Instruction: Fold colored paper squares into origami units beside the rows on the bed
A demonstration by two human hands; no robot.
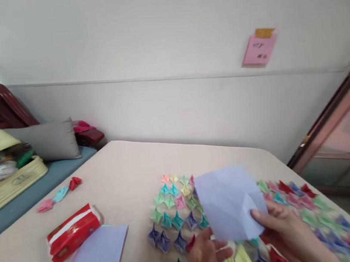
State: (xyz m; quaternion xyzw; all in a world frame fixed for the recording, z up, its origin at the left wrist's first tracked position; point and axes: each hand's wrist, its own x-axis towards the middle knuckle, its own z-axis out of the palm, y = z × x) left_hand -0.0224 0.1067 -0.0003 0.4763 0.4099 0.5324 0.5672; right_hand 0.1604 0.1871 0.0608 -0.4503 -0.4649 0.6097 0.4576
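A lavender sheet of paper (226, 202) with faint creases is held up by my right hand (284, 222), its thumb on the front near the lower right corner. Just below the sheet's lower left edge is my left hand (206, 259), fingers apart and holding nothing. Whether its fingertips touch the paper I cannot tell. Beneath and around both hands, rows of small folded paper pieces (177, 221) in green, blue, purple, pink, yellow and red cover the pale tabletop. More folded pieces (307, 201) spread to the right, partly blurred.
A stack of lavender paper (94, 261) lies at the left, touching a red tissue pack (73, 232). Three folded pieces (60, 194) sit near the left edge. Beyond are a cream open case (12, 175) and a grey pillow (54, 140). A pink note (259, 49) is taped to the wall.
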